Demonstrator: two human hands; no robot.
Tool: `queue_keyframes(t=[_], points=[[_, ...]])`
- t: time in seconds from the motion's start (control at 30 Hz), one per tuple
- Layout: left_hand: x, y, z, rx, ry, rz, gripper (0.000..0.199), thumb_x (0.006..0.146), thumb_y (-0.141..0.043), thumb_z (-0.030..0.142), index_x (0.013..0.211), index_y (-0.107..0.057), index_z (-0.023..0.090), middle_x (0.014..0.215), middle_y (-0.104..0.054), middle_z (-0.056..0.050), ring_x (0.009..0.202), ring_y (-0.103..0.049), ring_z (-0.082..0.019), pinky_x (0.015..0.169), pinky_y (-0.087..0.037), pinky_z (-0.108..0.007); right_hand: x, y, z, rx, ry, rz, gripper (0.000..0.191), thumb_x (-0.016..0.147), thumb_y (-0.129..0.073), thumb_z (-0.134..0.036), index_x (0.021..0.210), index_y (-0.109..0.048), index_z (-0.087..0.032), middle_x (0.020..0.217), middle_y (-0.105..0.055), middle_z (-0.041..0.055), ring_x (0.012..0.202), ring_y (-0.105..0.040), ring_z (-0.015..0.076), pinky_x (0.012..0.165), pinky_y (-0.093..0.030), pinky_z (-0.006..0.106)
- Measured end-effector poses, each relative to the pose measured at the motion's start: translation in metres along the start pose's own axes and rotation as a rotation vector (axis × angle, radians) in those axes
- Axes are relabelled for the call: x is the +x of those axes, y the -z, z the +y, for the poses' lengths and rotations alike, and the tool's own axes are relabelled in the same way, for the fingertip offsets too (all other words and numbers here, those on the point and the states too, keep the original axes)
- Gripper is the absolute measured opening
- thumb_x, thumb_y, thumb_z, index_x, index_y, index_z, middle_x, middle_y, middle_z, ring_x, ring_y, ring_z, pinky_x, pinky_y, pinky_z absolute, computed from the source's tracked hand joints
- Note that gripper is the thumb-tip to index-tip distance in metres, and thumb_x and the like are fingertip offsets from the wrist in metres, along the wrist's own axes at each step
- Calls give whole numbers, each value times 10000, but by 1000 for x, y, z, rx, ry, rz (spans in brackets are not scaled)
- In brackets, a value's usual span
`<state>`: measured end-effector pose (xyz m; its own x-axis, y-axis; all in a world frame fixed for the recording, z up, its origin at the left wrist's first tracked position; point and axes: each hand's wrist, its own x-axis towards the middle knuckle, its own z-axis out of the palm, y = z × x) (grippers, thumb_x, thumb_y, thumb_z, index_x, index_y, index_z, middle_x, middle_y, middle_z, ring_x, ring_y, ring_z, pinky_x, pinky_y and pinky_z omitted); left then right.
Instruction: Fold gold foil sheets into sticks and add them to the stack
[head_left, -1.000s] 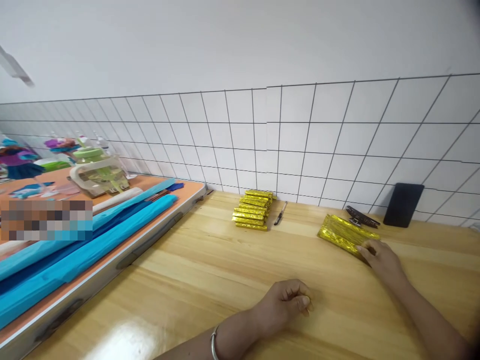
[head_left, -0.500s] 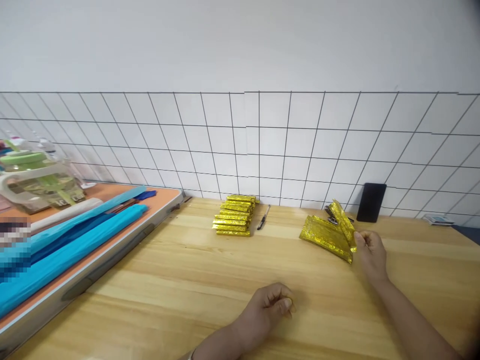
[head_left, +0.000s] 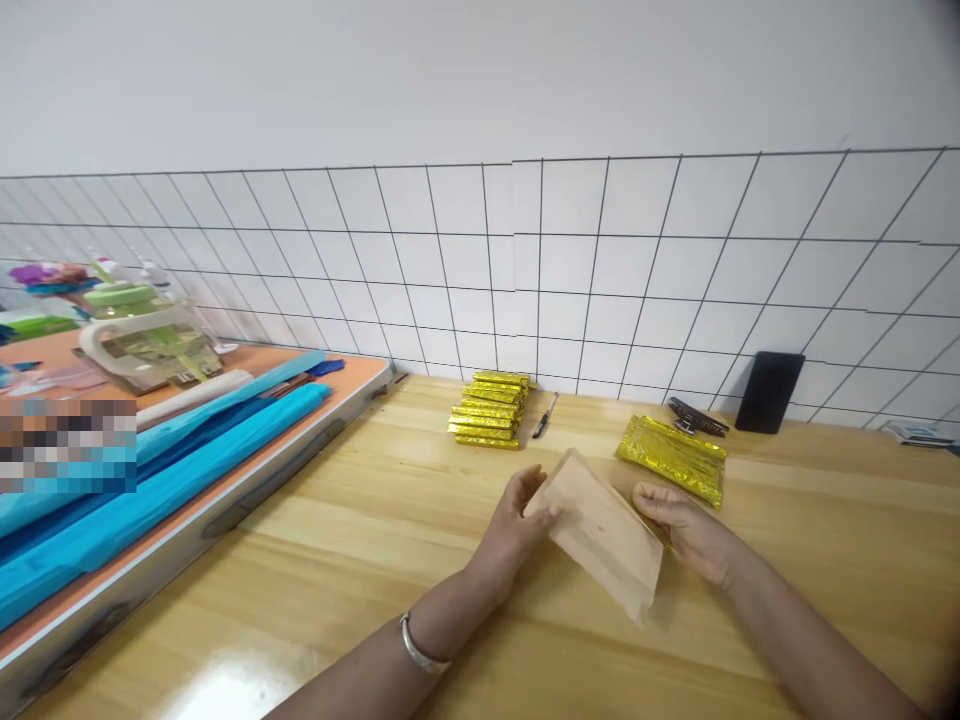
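**Wooden table (head_left: 337, 570), tiled wall (head_left: 570, 280) behind: a paper sheet (head_left: 604, 530) at the hands**

The pale sheet is tilted over the near part of the table, between the left hand (head_left: 517, 530) and the right hand (head_left: 690, 535). The left hand has its left end, thumb on the upper face and fingers curled behind. The right hand's thumb and fingers are drawn close together at the right edge, where a glint of gold shows; whether they grip it I cannot tell.

The sheet looks light, thin and flexible, likely to crease or tear if pulled hard. Opposite edges seem the best hold, pinched lightly. Farther right lies a gold foil pile (head_left: 671, 462), probably slippery; farther left, a gold stack (head_left: 487, 412).
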<state>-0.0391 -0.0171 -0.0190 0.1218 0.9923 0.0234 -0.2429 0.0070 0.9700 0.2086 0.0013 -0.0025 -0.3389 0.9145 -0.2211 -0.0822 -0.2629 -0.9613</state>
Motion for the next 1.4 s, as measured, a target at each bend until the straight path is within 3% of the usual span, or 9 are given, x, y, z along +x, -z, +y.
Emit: queue_keyframes(t=[0.17, 0.27, 0.43, 0.57, 0.7, 0.83, 1.0, 1.17, 1.4], points=[[1, -2, -7, -1, 81, 37, 301, 708, -677, 406, 803, -551, 149, 709, -573, 11, 629, -512, -107, 602, -403, -210, 5, 2, 8, -64, 17, 83, 383, 796, -494, -580, 860, -560, -208, 830, -623, 37, 761, -591, 187, 674, -473, 309], [4, 1, -12, 29, 62, 116, 285, 715, -669, 381, 817, -542, 148, 704, -559, 23, 611, -484, -88, 570, -383, -186, 2, 1, 0, -126, 125, 10, 554, 844, -301, -644, 1115, -532, -219, 1075, -613, 93, 1029, -561, 240, 879, -435, 400], [7, 2, -15, 55, 59, 141, 278, 734, -643, 357, 872, -516, 152, 734, -542, 20, 587, -478, -80, 500, -379, -169, -5, -6, -4, -584, 298, -104, 776, 733, -576, -588, 1383, -309, -259, 1405, -374, 94, 1291, -326, 287, 1039, -292, 450], [4, 0, -14, 58, 85, 140, 255, 758, -605, 347, 885, -486, 162, 692, -491, 37, 500, -422, -63, 388, -319, -153, 5, -7, 14, -907, 434, 58, 727, 680, -654, -511, 1318, -431, -243, 1357, -440, 85, 1235, -394, 298, 1039, -299, 451], [1, -2, -15, 130, 113, 60, 243, 774, -579, 298, 955, -482, 167, 763, -535, 15, 515, -439, -61, 372, -298, -138, 18, 7, 33, -854, 361, 259, 453, 805, -494, -500, 1138, -580, -206, 1100, -640, 72, 982, -592, 256, 861, -467, 374], [-1, -1, -18, 367, 45, 35, 417, 743, -595, 201, 1133, -448, 178, 1044, -560, -62, 645, -520, -83, 494, -423, -174, 28, 28, 41, -945, 368, 335, 380, 823, -455, -497, 993, -632, -207, 919, -688, 45, 822, -623, 239, 736, -495, 346], [0, 6, -15, 805, -427, 107, 547, 726, -570, 91, 1239, -421, 206, 1366, -335, -112, 1116, -464, -215, 910, -442, -368, 34, 37, 42, -1149, 522, 247, 301, 831, -459, -435, 907, -657, -221, 905, -670, 53, 875, -596, 232, 773, -468, 351], [6, 6, -8, 1056, -527, -306, 292, 842, -400, 73, 1047, -561, 203, 988, -616, -43, 926, -578, -147, 828, -470, -268, 35, 29, 43, -1163, 585, 116, 286, 854, -453, -419, 891, -661, -227, 879, -660, 53, 857, -593, 208, 757, -472, 334], [14, -3, -9, 1345, -647, -610, 331, 922, -377, 289, 1233, -481, 241, 1348, -454, -44, 1232, -418, -192, 1023, -326, -332, 34, 28, 44, -1285, 695, 208, 303, 872, -440, -374, 1056, -619, -212, 978, -651, 77, 940, -578, 224, 832, -470, 376]])
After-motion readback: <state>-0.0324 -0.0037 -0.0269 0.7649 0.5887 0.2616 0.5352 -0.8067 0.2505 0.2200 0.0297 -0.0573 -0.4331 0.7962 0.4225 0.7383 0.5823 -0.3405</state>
